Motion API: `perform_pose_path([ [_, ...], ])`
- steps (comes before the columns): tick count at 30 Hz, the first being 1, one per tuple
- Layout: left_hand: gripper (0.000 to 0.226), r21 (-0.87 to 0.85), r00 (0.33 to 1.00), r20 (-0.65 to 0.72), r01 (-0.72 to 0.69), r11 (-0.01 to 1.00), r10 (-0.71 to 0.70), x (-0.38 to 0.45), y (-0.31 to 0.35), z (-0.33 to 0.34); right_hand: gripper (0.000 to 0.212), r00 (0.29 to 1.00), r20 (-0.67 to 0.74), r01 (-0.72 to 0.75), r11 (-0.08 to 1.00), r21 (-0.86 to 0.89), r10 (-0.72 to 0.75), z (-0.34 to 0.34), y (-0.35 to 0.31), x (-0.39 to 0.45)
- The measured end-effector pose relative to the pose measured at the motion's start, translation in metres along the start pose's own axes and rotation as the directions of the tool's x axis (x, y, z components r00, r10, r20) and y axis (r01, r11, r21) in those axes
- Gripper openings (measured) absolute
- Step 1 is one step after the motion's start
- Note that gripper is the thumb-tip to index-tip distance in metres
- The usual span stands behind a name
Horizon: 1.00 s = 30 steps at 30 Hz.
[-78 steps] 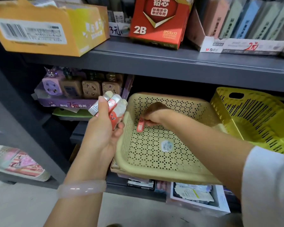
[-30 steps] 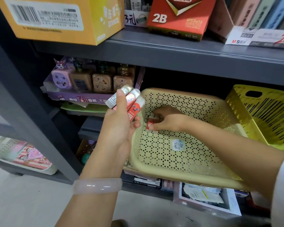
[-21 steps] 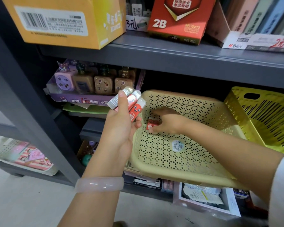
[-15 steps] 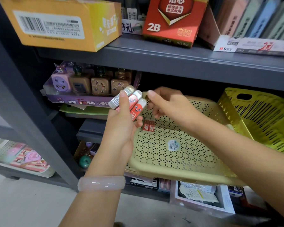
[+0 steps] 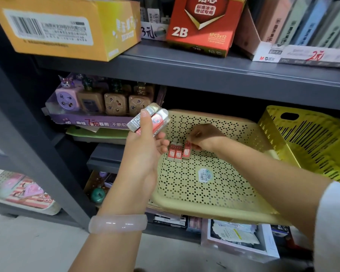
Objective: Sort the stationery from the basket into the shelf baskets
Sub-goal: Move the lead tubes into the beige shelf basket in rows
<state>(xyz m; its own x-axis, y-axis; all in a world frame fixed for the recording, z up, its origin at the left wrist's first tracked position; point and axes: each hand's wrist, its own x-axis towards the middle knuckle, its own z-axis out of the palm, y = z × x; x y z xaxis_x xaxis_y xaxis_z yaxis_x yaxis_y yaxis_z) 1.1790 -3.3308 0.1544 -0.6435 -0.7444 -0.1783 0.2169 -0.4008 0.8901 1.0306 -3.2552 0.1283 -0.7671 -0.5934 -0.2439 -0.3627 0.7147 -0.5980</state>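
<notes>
Right now the right hand (image 5: 202,137) reaches into the beige perforated basket (image 5: 204,197) on the lower shelf, its fingertips pinching the top of a small red-sleeved eraser (image 5: 186,152) and standing it just beside two matching erasers (image 5: 175,152) already upright in a row on the basket floor. Beside the basket's left rim, the left hand (image 5: 143,146) is curled around a small bundle of remaining erasers (image 5: 151,120), thumb pressed across them, one sleeve silver and at least one red. A pale bangle (image 5: 118,223) sits on that wrist. This looks like the placing step for one kind of stationery, with the row only begun. The next move would likely call for releasing the eraser without toppling its neighbours, then taking another from the left hand's bundle. To the right, a yellow slotted basket (image 5: 306,142) leans against the beige one.
</notes>
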Motion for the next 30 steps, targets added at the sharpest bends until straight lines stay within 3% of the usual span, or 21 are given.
perform_pose_path([
  [3,0.043,-0.023,1.0,0.008,0.008,1.0,-0.008,0.002,0.0,-0.002,0.013,0.995,0.072,-0.082,0.994,0.072,0.076,0.014,0.003,0.011],
  [6,0.043,-0.039,1.0,0.02,0.016,0.999,-0.015,0.003,0.0,-0.003,0.021,0.991,0.132,-0.038,0.988,0.148,0.018,0.011,0.009,0.013],
  [8,0.043,-0.039,0.999,0.026,0.023,0.999,-0.022,0.003,0.0,-0.003,0.035,0.981,0.179,0.087,0.996,-0.037,-0.079,0.006,0.013,0.012],
  [10,0.043,-0.029,0.999,0.028,0.026,0.999,-0.025,0.004,0.0,-0.003,0.058,0.967,0.194,0.223,0.913,-0.343,-0.164,0.008,0.014,0.009],
  [11,0.043,-0.022,0.999,0.028,0.027,0.999,-0.026,0.004,0.0,-0.003,0.063,0.96,0.193,0.268,0.873,-0.408,-0.204,0.011,0.015,0.009],
  [15,0.043,-0.011,0.999,0.022,0.024,1.0,-0.024,0.004,-0.001,-0.001,0.051,0.954,0.173,0.297,0.857,-0.422,-0.245,0.019,0.01,0.006],
  [18,0.042,0.0,1.0,0.015,0.019,1.0,-0.019,0.003,-0.001,0.001,0.061,0.954,0.178,0.294,0.863,-0.41,-0.241,0.012,0.007,0.001],
  [19,0.042,0.0,1.0,0.014,0.019,1.0,-0.019,0.002,-0.001,0.001,0.058,0.955,0.124,0.295,0.885,-0.361,-0.269,0.008,0.003,-0.005],
  [21,0.044,0.003,1.0,0.013,0.023,1.0,-0.023,0.0,-0.002,0.004,0.026,0.937,-0.053,0.342,0.938,-0.063,-0.345,-0.001,-0.01,-0.019],
  [22,0.045,0.008,1.0,0.007,0.024,1.0,-0.024,-0.001,-0.003,0.006,0.011,0.928,-0.121,0.369,0.915,0.161,-0.352,-0.005,-0.018,-0.028],
  [24,0.045,0.015,1.0,0.002,0.027,1.0,-0.027,-0.003,-0.005,0.009,0.009,0.912,-0.192,0.409,0.8,0.439,-0.361,-0.01,-0.034,-0.045],
  [26,0.044,0.005,1.0,0.003,0.013,1.0,-0.013,-0.004,-0.005,0.011,0.011,0.895,-0.236,0.446,0.751,0.487,-0.378,-0.011,-0.044,-0.059],
  [30,0.046,0.032,1.0,-0.02,-0.018,0.999,0.019,-0.006,-0.007,0.013,0.008,0.868,-0.313,0.491,0.768,0.412,-0.387,-0.009,-0.05,-0.07],
])
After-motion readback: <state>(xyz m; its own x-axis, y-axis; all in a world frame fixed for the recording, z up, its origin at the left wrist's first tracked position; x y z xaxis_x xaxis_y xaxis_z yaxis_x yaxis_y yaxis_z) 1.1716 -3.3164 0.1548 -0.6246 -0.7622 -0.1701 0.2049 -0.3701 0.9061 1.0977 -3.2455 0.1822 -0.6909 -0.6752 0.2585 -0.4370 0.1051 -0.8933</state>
